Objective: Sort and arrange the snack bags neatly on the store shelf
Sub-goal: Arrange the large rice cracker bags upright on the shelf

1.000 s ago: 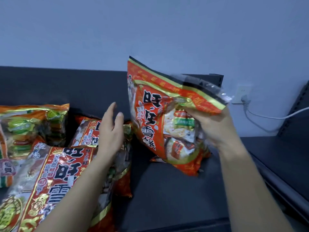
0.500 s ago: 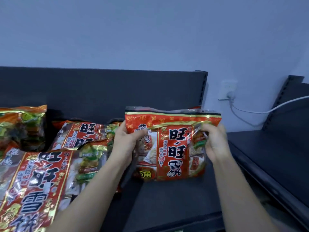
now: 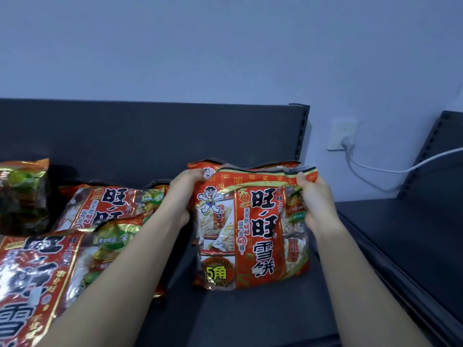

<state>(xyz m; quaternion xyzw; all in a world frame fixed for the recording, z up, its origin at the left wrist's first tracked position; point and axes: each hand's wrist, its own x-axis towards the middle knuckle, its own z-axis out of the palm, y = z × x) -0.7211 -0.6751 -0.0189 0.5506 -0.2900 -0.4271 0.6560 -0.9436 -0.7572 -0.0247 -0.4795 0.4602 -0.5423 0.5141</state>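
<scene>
A red snack bag [image 3: 253,231] with black Chinese lettering stands upright on the dark shelf [image 3: 250,319], leaning back against another red bag [image 3: 271,165] whose top edge shows behind it. My left hand [image 3: 181,196] grips the front bag's upper left corner. My right hand [image 3: 317,204] grips its upper right edge. To the left lie two more red bags, one further back [image 3: 105,206] and one at the near left [image 3: 37,279]. A green and orange bag [image 3: 23,194] stands at the far left.
The shelf's dark back panel [image 3: 150,136] rises behind the bags. A second dark shelf [image 3: 411,236] adjoins on the right, with a raised rail between. A white wall socket [image 3: 342,136] with a plug and white cable [image 3: 380,169] sits on the wall.
The red bag went from tilted in my right hand alone to upright on the shelf. My left hand came off the left pile and took its upper left corner.
</scene>
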